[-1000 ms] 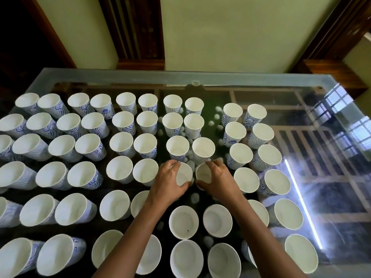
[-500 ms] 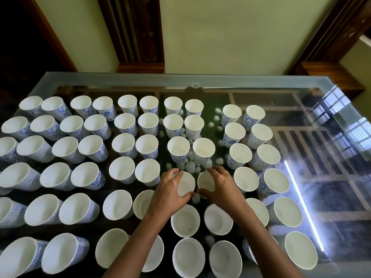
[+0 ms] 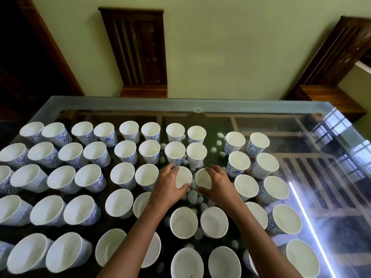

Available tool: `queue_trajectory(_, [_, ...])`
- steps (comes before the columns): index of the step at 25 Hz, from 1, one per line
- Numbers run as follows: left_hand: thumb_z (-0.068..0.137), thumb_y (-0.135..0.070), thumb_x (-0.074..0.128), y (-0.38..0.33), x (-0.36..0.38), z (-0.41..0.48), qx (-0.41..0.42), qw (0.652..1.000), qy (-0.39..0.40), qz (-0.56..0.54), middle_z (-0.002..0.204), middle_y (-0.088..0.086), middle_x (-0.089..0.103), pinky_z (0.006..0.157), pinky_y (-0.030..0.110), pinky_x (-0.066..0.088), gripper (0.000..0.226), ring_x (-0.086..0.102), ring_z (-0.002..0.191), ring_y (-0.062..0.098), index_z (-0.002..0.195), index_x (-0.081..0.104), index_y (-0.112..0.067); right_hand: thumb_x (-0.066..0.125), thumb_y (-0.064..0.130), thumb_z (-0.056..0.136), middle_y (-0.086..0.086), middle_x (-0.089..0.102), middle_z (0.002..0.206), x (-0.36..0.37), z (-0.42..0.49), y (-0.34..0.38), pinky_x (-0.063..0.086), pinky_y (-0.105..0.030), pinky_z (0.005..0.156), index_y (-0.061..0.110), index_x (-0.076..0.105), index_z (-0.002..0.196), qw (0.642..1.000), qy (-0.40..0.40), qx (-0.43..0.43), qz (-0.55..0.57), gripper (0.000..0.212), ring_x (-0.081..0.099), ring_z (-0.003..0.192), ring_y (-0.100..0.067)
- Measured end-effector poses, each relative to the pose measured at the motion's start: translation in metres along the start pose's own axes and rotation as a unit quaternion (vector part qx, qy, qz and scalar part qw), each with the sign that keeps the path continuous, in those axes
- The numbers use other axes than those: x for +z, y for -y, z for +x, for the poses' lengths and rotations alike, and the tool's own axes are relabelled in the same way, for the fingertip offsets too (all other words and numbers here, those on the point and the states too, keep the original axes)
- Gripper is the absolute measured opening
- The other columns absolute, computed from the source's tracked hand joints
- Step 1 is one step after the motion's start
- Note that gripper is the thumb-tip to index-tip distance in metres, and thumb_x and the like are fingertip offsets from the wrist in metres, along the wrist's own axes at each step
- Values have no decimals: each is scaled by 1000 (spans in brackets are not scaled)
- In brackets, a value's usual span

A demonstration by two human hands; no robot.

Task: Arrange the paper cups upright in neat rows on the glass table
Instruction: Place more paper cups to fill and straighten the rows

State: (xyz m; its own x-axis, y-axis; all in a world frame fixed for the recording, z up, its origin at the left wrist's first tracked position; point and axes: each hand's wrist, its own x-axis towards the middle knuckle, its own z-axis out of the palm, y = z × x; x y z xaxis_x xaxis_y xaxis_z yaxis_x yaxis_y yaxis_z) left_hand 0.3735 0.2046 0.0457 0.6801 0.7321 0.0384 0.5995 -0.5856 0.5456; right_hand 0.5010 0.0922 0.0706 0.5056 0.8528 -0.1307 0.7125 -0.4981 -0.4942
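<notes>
Near the middle of the dark glass surface (image 3: 200, 105), two cups are gripped, one in each hand. The left hand (image 3: 169, 187) is curled round the rim of an upright white paper cup (image 3: 183, 176), with its fingers (image 3: 172, 169) on the far side and the thumb on the near side. The right hand (image 3: 217, 185) is wrapped in the same way round a second white paper cup (image 3: 202, 177), just beside the first, and a narrow gap is seen between the two.

Around them the other paper cups (image 3: 122, 174) are stood mouth-up in rows that cover the left and centre of the surface, with a further double column (image 3: 239, 164) set slightly apart on the right. Their insides are plain white and empty. Their outer walls are printed with a blue swirling pattern, and a small blue emblem is seen on some.

Small white rounded pebbles (image 3: 192, 195) are scattered among the central cups. Whether they lie on the glass or beneath it cannot be told. A light wooden frame (image 3: 301, 157) is seen through the glass on the right, where a barred window is reflected. Two dark wooden chair backs (image 3: 136, 47) are seen against the pale green wall (image 3: 230, 47) beyond the far edge.
</notes>
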Motion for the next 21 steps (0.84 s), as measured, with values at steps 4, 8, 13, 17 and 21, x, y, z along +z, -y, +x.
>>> queue_trajectory(4, [78, -40, 67, 2, 8, 12, -9, 1000, 17, 4, 138, 7, 43, 105, 29, 29, 65, 38, 126, 22, 132, 46, -10, 69, 32, 81, -10, 39, 141, 6, 10, -3, 38, -36, 101, 10, 40, 136, 1000, 16, 4, -26, 65, 38, 127, -27])
queue_trajectory(8, [75, -39, 69, 2, 10, 5, 2, 1000, 12, 0, 134, 6, 48, 101, 27, 31, 65, 42, 122, 22, 128, 49, -8, 69, 31, 81, -9, 40, 140, 6, 8, -5, 39, -35, 101, 9, 40, 136, 999, 22, 0, -31, 67, 39, 127, -27])
queue_trajectory(13, [75, -39, 69, 2, 10, -16, 13, 1000, 21, -11, 131, 6, 48, 101, 27, 32, 62, 43, 120, 22, 126, 51, -9, 68, 33, 81, -9, 38, 143, 9, -4, -6, 35, -32, 105, 8, 41, 135, 999, 32, -6, -33, 66, 37, 129, -26])
queue_trajectory(17, [76, -40, 68, 3, 8, -28, 11, 1000, 23, -16, 134, 5, 47, 101, 25, 31, 63, 41, 123, 20, 128, 50, -9, 70, 33, 79, -10, 40, 140, 11, -11, -8, 35, -31, 104, 6, 44, 132, 999, 26, -17, -28, 64, 38, 128, -25])
queue_trajectory(21, [77, -41, 67, 3, 7, -31, 11, 999, 25, -17, 137, 4, 45, 102, 25, 31, 64, 39, 125, 19, 129, 49, -10, 71, 33, 79, -10, 40, 140, 11, -14, -7, 35, -31, 103, 7, 44, 133, 999, 22, -22, -23, 66, 39, 127, -25])
